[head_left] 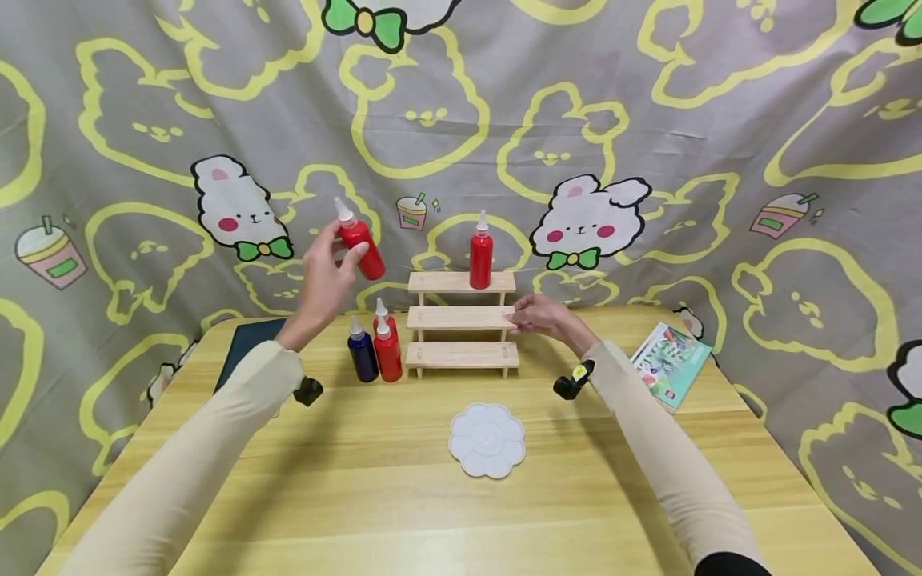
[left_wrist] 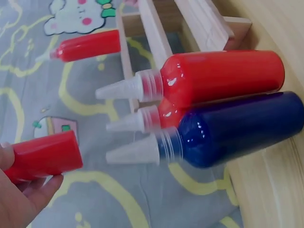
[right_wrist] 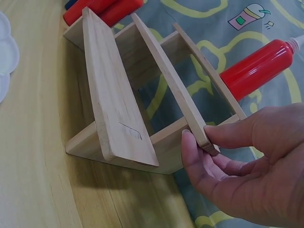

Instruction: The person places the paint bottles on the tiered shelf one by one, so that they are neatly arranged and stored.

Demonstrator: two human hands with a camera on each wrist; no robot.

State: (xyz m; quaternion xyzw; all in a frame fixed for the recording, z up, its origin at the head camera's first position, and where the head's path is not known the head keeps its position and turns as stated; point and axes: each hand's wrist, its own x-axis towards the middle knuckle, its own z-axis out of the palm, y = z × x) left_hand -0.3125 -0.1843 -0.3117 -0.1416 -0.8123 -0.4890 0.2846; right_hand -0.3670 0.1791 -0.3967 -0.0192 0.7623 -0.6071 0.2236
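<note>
My left hand (head_left: 327, 276) holds a red squeeze bottle (head_left: 362, 250) with a pointed white cap, tilted in the air left of the wooden rack. In the left wrist view, fingers and thumb wrap that bottle (left_wrist: 47, 156). The three-step wooden rack (head_left: 461, 317) stands at the back of the table. On its top step, right of the middle, a second red bottle (head_left: 480, 258) stands upright. My right hand (head_left: 542, 314) pinches the right end of the middle step (right_wrist: 183, 102) between thumb and fingers. Left of the rack stand a blue bottle (head_left: 363, 354) and two red bottles (head_left: 388, 354), one partly hidden.
A white flower-shaped palette (head_left: 487, 440) lies on the wooden table (head_left: 403, 512) in front of the rack. To the right is a colourful booklet (head_left: 671, 366). A dark flat item (head_left: 248, 346) lies at the left, partly behind my left arm. Patterned cloth (head_left: 446, 96) hangs behind.
</note>
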